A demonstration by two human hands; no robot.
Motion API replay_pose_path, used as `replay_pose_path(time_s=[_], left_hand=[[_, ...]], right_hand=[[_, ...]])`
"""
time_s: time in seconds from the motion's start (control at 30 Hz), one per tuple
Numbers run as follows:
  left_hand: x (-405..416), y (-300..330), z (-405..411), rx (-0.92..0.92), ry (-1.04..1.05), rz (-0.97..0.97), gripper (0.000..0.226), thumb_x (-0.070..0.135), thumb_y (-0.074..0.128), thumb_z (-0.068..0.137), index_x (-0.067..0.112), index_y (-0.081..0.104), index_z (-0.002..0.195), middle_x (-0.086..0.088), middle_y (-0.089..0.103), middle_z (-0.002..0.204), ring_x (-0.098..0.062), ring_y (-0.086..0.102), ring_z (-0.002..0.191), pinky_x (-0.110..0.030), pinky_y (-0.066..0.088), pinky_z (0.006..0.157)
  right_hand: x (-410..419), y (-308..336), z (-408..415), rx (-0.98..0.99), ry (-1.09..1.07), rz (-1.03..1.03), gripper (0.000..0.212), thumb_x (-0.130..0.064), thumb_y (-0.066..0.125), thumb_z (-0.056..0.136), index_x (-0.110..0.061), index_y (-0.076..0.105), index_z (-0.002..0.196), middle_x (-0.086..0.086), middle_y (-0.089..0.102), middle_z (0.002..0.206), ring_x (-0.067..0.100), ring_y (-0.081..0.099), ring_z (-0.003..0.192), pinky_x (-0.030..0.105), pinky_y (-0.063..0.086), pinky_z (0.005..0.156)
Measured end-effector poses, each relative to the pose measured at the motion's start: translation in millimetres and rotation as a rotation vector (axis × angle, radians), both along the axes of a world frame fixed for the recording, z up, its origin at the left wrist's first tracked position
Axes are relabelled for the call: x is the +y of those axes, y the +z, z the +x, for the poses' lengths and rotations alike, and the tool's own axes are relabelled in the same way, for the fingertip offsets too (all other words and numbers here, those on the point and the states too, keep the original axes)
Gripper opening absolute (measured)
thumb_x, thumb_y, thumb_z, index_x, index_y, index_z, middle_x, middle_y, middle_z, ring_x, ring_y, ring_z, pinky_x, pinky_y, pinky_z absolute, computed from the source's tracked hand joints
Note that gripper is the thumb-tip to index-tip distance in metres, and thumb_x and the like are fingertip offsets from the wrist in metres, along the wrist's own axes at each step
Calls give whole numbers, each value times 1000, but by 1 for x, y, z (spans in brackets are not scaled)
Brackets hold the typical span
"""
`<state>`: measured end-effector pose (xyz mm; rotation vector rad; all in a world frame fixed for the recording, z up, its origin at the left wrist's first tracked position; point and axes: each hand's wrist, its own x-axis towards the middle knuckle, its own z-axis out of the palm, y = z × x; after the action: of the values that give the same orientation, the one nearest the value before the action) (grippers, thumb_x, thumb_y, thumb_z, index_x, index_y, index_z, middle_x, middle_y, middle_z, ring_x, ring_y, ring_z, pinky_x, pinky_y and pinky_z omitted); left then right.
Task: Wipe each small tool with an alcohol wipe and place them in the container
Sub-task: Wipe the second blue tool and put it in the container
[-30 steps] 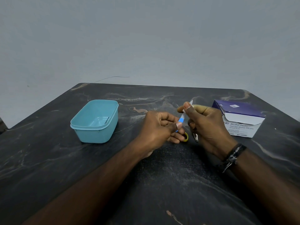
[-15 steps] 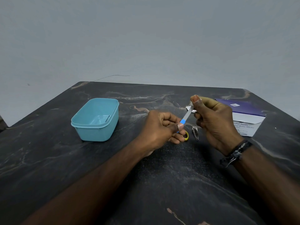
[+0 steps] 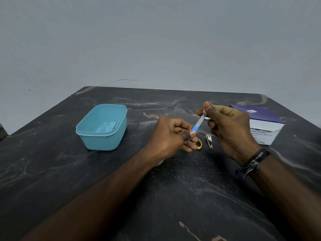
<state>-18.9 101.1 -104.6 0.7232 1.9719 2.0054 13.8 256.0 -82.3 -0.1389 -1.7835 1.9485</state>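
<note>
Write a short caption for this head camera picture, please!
Left hand holds a blue-handled tool while right hand wipes it.

Bare forearms; a black braided wristband (image 3: pixel 251 164) circles the right wrist.

Only readable text is on the swab box (image 3: pixel 264 129), just past my right hand (image 3: pixel 231 129). Front panel: "...cohol Swabs", start cut off by my hand. Line under that: "...pyl Alcohol 70%", partly legible. Bottom line ends w/ digits approx "326900", blurry. Small square code sticker on the purple lid, unreadable.
</note>
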Motion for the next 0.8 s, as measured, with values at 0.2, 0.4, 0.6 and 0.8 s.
replay_pose_path(time_s=[0.2,0.4,0.6,0.8], left_hand=[[0,0,0,0,27,0,3,0,65,90,-3,65,92,-23,72,79,-25,70,59,-31,59,55],[0,0,0,0,21,-16,7,1,64,90,-4,64,95,-23,72,80,-24,69,59,-32,59,56],[1,-1,0,6,26,-25,7,1,65,90,-4,65,95,-22,72,79,-24,69,58,-33,59,56],[1,-1,-1,3,35,-28,9,1,65,89,-6,64,96,-22,72,79,-24,69,58,-33,59,56]], right_hand=[[0,-1,-1,-10,5,-2,20,-26,68,89,-10,71,77,8,77,88,9,37,50,17,30,42],[-3,-5,-3,-10,-31,12,24,-26,67,90,-4,70,81,7,77,86,9,33,47,18,29,41],[-1,-4,-1,-4,-41,1,25,-26,66,91,-2,68,84,7,77,86,11,31,48,18,29,42],[-1,-4,-2,-11,-35,6,28,-26,66,91,2,68,87,7,77,85,11,31,49,18,29,42]])
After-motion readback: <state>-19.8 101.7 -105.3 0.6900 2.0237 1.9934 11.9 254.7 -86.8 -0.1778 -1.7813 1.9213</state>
